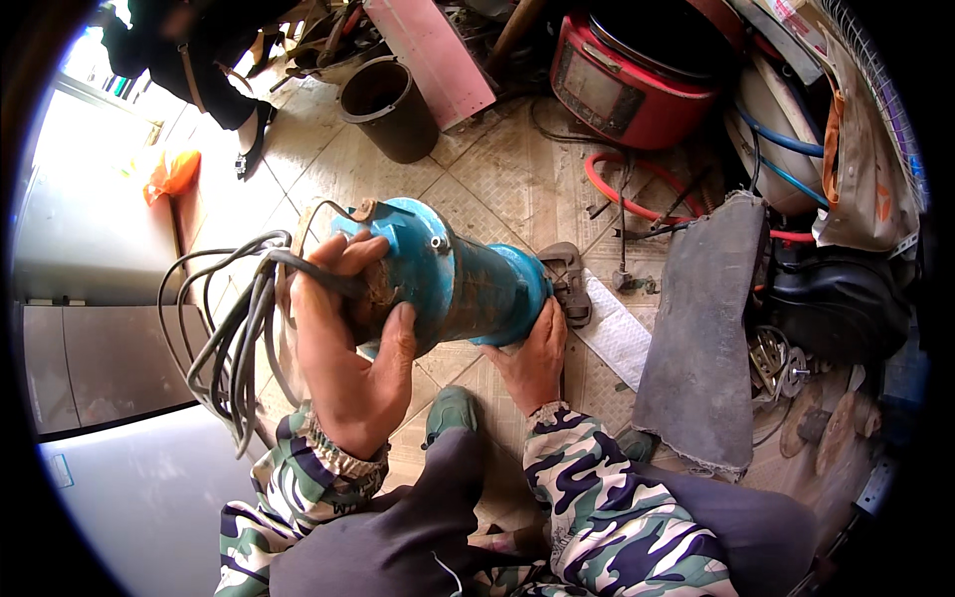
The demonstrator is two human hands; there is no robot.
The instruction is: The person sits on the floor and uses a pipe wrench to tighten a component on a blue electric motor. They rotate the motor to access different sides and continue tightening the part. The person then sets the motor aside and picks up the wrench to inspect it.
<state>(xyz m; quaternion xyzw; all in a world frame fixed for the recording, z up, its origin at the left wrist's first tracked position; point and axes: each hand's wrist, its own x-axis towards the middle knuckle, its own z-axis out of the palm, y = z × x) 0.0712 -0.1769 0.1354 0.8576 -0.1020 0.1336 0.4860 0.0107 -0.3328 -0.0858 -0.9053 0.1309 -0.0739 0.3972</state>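
Observation:
A blue, rust-stained cylindrical pump (468, 289) lies sideways in both my hands over the tiled floor. My left hand (348, 353) wraps round its cable end, fingers over the dirty top. My right hand (527, 353) holds the blue rim at the other end. A loose coil of dark cable (261, 328) hangs from the pump at the left. Just beyond my right hand is a brownish metal object (567, 284) near a white paper strip (622, 338); whether the metal touches the pump I cannot tell.
Grey steel cabinets (109, 368) line the left. A person's shoe (254, 144), an orange bag (171, 177), a bucket (388, 109) and a pink board (438, 55) are at the back. A red container (627, 95), hoses, a grey mat (701, 348) and assorted clutter crowd the right.

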